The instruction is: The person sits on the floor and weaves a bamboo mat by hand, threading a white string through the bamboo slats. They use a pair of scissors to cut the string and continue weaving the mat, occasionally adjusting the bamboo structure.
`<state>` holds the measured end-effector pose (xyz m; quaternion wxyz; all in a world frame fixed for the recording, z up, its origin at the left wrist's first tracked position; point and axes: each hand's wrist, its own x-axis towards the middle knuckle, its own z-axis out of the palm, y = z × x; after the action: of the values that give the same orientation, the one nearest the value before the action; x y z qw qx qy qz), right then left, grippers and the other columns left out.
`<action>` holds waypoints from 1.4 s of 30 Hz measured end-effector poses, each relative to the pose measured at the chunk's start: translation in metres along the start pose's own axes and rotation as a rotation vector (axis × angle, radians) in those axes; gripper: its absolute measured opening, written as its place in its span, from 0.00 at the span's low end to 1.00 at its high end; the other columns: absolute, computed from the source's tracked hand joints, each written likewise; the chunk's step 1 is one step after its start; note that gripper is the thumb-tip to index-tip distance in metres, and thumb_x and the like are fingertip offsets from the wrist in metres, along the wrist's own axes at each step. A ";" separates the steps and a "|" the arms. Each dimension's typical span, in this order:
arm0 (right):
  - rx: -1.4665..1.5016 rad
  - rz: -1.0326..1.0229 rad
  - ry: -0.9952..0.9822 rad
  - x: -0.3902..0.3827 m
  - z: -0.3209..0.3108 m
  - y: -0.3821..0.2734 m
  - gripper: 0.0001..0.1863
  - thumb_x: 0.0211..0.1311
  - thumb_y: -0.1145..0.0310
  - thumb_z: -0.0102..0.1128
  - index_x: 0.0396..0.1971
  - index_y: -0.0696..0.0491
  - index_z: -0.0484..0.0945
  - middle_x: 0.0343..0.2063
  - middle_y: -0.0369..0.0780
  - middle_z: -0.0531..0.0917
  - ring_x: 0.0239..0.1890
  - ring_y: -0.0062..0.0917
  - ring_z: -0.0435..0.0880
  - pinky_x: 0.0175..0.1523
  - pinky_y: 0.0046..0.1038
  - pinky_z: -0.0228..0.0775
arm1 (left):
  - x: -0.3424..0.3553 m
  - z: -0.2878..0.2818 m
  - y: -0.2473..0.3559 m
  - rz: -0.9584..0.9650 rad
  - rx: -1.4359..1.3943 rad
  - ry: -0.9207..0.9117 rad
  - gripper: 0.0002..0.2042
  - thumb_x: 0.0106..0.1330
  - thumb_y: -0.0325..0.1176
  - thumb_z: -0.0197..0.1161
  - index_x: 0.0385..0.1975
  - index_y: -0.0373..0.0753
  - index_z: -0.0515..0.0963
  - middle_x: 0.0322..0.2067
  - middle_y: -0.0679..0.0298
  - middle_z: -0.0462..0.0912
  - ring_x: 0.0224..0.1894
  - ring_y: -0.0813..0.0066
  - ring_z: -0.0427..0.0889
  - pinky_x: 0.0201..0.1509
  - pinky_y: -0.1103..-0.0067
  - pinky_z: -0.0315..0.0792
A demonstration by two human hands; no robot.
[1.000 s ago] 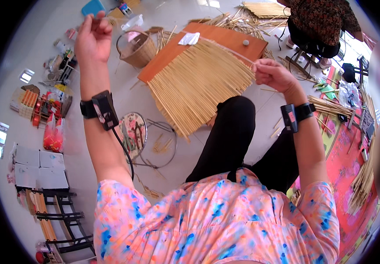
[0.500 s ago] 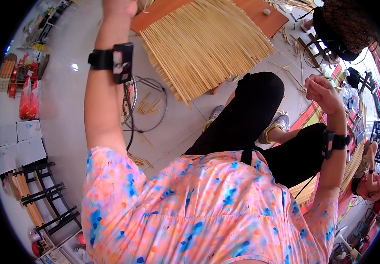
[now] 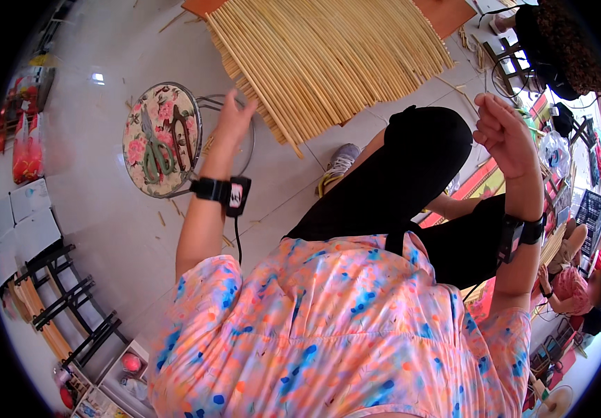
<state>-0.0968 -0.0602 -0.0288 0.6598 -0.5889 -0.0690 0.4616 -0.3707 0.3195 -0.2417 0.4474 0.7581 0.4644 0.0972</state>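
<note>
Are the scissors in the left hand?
No, the green-handled scissors lie on the floral round stool, apart from the left hand.

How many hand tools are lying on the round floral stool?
2: green-handled scissors near the middle of the floral stool, and a brown tool, perhaps shears, to their right. The stool's top shows almost whole, though something small could be hidden beneath them.

No text can be read: the pale label (image 3: 236, 195) on the black left-wrist device (image 3: 244, 198) is too small to make out, as are the light marks (image 3: 591, 202) on the dark panel (image 3: 587, 220).
</note>
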 end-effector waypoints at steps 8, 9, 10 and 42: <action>0.175 -0.031 -0.214 0.001 0.019 -0.003 0.11 0.72 0.66 0.46 0.42 0.58 0.73 0.18 0.26 0.60 0.18 0.09 0.57 0.31 0.17 0.57 | -0.052 0.033 0.002 -0.398 -0.767 -0.311 0.15 0.69 0.41 0.54 0.45 0.34 0.72 0.37 0.60 0.80 0.35 0.72 0.81 0.38 0.74 0.76; 0.176 -0.045 -0.227 -0.001 0.020 -0.004 0.12 0.72 0.66 0.45 0.42 0.58 0.73 0.18 0.26 0.60 0.18 0.08 0.57 0.31 0.17 0.57 | -0.048 0.037 0.005 -0.389 -0.740 -0.289 0.15 0.69 0.40 0.54 0.44 0.34 0.73 0.36 0.61 0.80 0.34 0.72 0.81 0.36 0.75 0.76; 0.188 -0.049 -0.233 -0.005 0.021 -0.005 0.12 0.72 0.66 0.45 0.42 0.58 0.73 0.18 0.26 0.61 0.18 0.09 0.57 0.31 0.17 0.58 | -0.044 0.041 0.009 -0.380 -0.713 -0.267 0.14 0.69 0.40 0.54 0.43 0.34 0.73 0.34 0.61 0.80 0.33 0.72 0.81 0.34 0.75 0.77; 0.527 -0.117 -0.461 0.053 0.008 -0.076 0.09 0.71 0.69 0.44 0.39 0.58 0.72 0.17 0.24 0.60 0.16 0.08 0.55 0.34 0.21 0.61 | -0.049 0.094 0.388 1.216 -0.165 0.105 0.13 0.63 0.30 0.60 0.46 0.36 0.74 0.36 0.59 0.80 0.30 0.70 0.83 0.34 0.79 0.75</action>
<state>-0.0322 -0.0092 0.0132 0.7814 -0.2738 -0.1284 0.5459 -0.1054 0.1604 0.0154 0.3455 0.8443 -0.0388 0.4078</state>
